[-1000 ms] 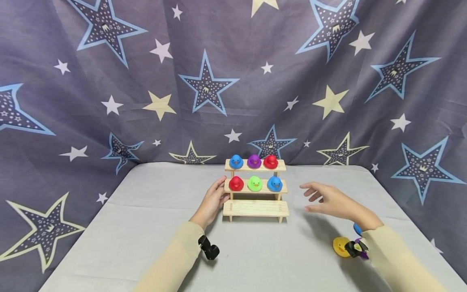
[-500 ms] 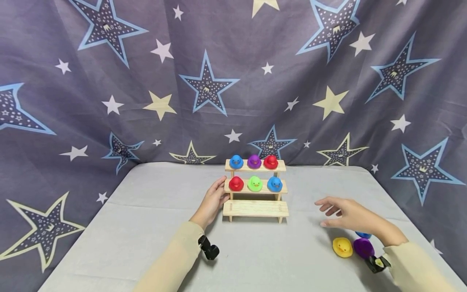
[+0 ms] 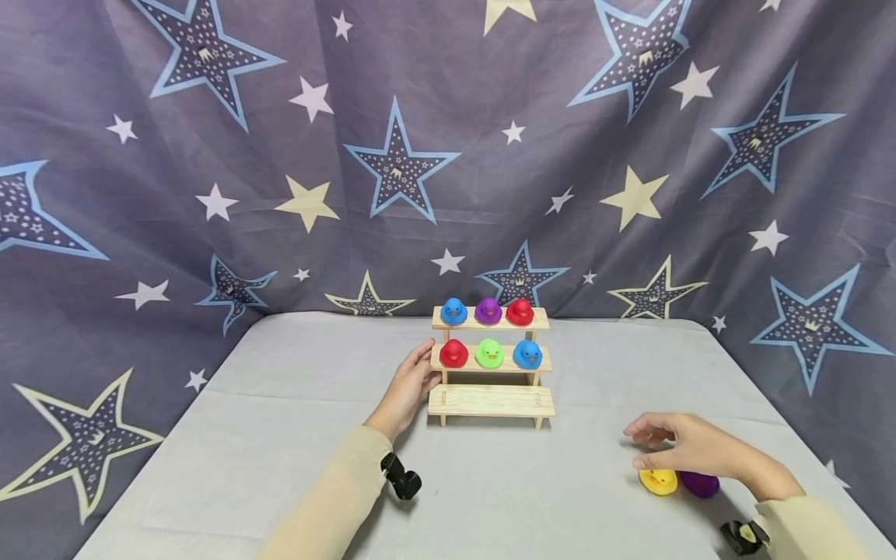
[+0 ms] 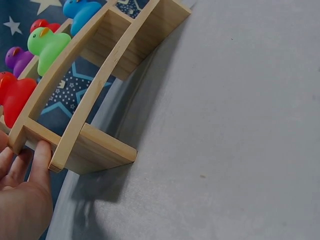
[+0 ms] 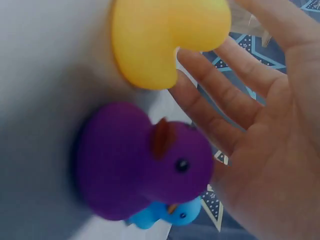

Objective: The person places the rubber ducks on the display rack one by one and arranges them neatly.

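Note:
My left hand [image 3: 408,386] holds the left end of a three-tier wooden display stand [image 3: 490,399]; in the left wrist view, fingertips [image 4: 42,150] touch the end of its shelf. On the stand's top tier sit a blue, a purple and a red rubber duck [image 3: 520,312]. A red, a green [image 3: 489,353] and a blue duck fill the middle tier. My right hand [image 3: 700,446] hovers over a yellow rubber duck [image 3: 659,482], its fingers spread and loosely bent around it. Beside that lies a purple duck [image 5: 125,165], with a blue duck [image 5: 172,214] behind it in the right wrist view.
The stand's lowest shelf [image 3: 490,400] is bare wood. A grey cloth [image 3: 294,467] covers the table. Behind it hangs a dark curtain [image 3: 448,171] printed with stars. Both wrists carry small black cameras, the left camera [image 3: 402,477] low over the cloth.
My right hand has moved right and down from beside the stand to the yellow duck, now hiding the blue duck in the head view. The left hand and stand stay still.

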`<state>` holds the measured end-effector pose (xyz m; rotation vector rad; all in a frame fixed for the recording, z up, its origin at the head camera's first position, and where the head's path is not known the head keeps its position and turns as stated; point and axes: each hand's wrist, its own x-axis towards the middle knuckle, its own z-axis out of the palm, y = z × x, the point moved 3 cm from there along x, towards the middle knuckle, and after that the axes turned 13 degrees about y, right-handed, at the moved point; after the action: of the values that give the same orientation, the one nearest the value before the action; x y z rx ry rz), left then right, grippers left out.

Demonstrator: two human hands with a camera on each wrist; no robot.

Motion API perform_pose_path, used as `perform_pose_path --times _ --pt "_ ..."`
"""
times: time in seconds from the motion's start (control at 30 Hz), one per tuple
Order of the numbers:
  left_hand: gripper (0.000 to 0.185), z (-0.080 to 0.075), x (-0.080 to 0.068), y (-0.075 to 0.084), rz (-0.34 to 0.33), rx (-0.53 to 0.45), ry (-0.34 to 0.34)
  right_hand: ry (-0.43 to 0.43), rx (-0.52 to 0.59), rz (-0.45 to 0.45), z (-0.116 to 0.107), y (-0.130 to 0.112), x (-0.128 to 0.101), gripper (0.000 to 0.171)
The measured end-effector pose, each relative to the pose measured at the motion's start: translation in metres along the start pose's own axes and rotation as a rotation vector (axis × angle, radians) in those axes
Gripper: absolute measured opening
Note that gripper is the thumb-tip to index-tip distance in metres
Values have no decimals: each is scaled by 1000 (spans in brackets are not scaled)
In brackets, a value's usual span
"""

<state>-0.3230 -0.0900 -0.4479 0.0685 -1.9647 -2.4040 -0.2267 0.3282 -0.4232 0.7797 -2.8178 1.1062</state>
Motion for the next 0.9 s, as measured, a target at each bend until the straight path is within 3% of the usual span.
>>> perform_pose_path --times 0.23,0.4,0.53,0.7,0.9 --pt "58 0 0 0 -5 -3 10 -81 112 36 5 10 -10 28" --pt "59 0 0 0 -1 0 7 -79 127 -5 7 11 -15 35" --pt "60 -1 0 0 -3 6 0 -49 68 -50 7 11 -19 41" --pt "59 -1 1 -1 -4 11 -3 -38 -52 -43 8 12 -21 45" --pt "59 -1 0 0 1 3 -5 -38 -76 -31 11 14 -21 43"
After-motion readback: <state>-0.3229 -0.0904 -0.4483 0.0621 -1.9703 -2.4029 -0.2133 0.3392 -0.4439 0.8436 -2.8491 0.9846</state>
